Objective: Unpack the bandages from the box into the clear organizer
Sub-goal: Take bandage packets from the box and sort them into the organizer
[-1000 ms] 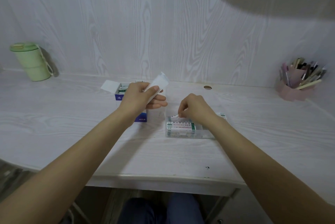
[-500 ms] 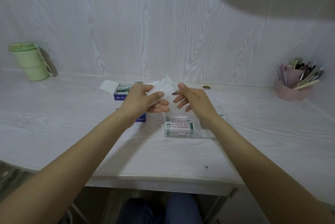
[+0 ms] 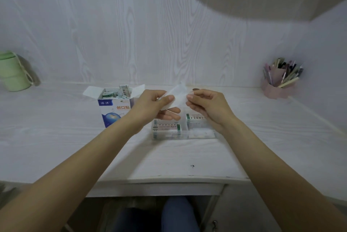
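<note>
organizer (image 3: 202, 135) rear hidden by hands, box (image 3: 114, 111) corner covered

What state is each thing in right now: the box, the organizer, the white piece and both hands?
box: upright, flaps open, packets inside.
clear organizer: lidless, bandage packs in its compartments.
white wrapper: held up over the organizer, pinched at both ends.
left hand: pinches the wrapper's left end.
right hand: pinches its right edge.
green cup: upright, lid on.
pen holder: upright, full.
</note>
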A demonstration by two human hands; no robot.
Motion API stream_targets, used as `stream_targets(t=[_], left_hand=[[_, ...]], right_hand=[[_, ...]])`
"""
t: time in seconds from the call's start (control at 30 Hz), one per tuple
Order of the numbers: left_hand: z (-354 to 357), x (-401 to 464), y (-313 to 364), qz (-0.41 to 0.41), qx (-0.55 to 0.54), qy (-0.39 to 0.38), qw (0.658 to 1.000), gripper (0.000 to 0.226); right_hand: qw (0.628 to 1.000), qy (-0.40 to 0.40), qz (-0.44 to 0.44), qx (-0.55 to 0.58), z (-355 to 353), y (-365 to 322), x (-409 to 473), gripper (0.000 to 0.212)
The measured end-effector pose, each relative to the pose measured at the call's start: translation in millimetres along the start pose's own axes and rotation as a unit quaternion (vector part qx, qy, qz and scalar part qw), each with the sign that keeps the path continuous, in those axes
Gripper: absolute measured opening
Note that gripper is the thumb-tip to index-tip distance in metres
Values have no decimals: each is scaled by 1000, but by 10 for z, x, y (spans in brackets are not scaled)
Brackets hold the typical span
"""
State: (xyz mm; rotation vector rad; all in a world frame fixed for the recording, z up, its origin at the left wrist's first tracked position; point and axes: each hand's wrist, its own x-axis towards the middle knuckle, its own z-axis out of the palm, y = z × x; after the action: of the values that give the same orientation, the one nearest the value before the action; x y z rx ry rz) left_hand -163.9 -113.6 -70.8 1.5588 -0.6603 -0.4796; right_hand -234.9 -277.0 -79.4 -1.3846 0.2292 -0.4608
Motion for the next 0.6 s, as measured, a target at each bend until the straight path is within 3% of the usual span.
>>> stream_targets(t=[0.13,0.23,0.3,0.47,0.6], left_hand=[[76,61,-47,5,-4,23,1000,18],[161,90,-79,2,-8,21,1000,18],[227,99,-90,8,-1,29,1000,17],[279,92,-72,27,-5,84,996,19],[288,71,-55,27,-2,80,996,20]], right_hand=[[998,-3,29,54,-169,-14,-43,15],[999,15,31,26,-327,-10,-72,15],[999,9,29,-39,-421,-6,-98,6],[980,38,17,-194,-628,32,-114,16],[912,31,2,-410,-667,102,-115,10]])
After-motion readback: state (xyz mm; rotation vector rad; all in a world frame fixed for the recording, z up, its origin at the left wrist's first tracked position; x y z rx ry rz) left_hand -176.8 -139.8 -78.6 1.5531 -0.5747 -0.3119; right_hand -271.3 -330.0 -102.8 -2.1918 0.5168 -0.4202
